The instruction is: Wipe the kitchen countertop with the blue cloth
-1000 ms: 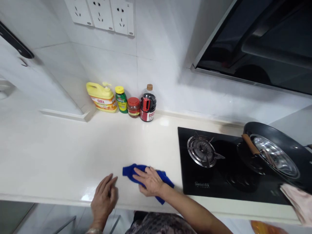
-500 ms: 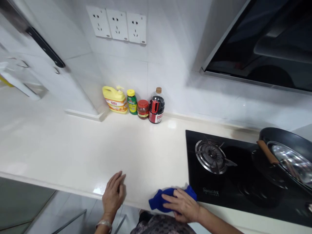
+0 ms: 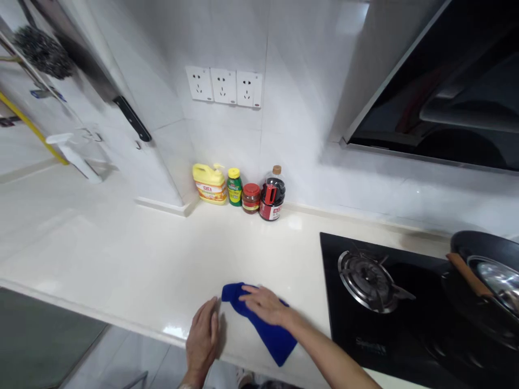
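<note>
A blue cloth (image 3: 272, 336) lies partly spread on the white countertop (image 3: 174, 259), one corner pointing toward the front edge. My right hand (image 3: 265, 307) presses down on it and holds it against the surface, fingers over its upper part; the thumb is hard to see. Just left of the cloth, my left hand (image 3: 204, 334) rests on its side near the counter's front edge. Its fingers are stretched out and it holds nothing.
To the right is a black gas hob (image 3: 352, 329) with a burner (image 3: 368, 278) and a wok (image 3: 482, 246). Along the wall stand a yellow jug (image 3: 210, 185), a green bottle (image 3: 234, 187), a red-lidded jar (image 3: 251, 199) and a dark sauce bottle (image 3: 272, 195). A black-handled knife (image 3: 133, 119) hangs at left.
My right hand has moved left and away from the counter edge with the cloth, which is now more spread out. My left hand has shifted slightly right and nearer. The view has turned left.
</note>
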A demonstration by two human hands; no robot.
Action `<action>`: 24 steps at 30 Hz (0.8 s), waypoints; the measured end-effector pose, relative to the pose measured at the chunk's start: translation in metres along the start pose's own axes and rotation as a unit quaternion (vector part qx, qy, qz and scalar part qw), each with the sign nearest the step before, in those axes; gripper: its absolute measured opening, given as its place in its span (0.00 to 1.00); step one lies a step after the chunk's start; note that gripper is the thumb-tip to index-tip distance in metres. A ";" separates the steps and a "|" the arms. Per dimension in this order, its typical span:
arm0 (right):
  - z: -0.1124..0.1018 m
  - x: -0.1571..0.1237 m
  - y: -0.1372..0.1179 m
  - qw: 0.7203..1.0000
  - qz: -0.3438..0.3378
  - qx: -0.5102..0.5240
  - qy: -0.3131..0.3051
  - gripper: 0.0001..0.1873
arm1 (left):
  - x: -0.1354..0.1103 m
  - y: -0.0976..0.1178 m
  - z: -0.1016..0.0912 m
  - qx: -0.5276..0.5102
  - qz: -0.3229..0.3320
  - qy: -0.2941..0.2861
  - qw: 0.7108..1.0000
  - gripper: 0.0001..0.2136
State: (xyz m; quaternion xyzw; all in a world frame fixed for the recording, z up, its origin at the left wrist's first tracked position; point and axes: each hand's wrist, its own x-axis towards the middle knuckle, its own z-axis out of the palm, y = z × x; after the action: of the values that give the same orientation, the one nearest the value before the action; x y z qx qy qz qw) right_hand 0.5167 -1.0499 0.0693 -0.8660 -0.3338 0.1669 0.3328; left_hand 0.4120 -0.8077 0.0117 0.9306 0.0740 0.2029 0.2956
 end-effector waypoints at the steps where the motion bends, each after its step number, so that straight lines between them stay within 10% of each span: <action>1: -0.006 0.002 0.005 0.999 0.024 0.015 0.042 0.25 | 0.003 0.000 0.001 0.000 -0.013 0.000 1.000 0.23; 5: -0.010 -0.026 0.036 0.967 0.132 -0.090 0.197 0.27 | 0.025 0.006 0.012 0.031 -0.057 0.005 0.998 0.26; 16: 0.033 -0.067 0.038 0.955 0.164 -0.124 0.214 0.16 | 0.087 0.032 0.018 -0.088 0.016 -0.139 0.986 0.18; 20: 0.007 -0.075 0.042 0.966 0.063 -0.044 0.248 0.10 | 0.097 0.050 -0.001 -0.228 -0.088 -0.211 0.946 0.21; 24: -0.054 -0.068 0.022 0.934 0.001 0.001 0.356 0.10 | 0.123 0.093 -0.020 -0.323 -0.087 -0.125 0.934 0.25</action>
State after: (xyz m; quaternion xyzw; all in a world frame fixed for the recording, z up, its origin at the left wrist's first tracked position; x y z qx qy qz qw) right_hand 0.5051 -1.1344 0.0971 -0.8687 -0.1925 -0.1519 0.4305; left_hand 0.5172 -0.8409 0.1214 0.7928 0.0479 0.0708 0.6034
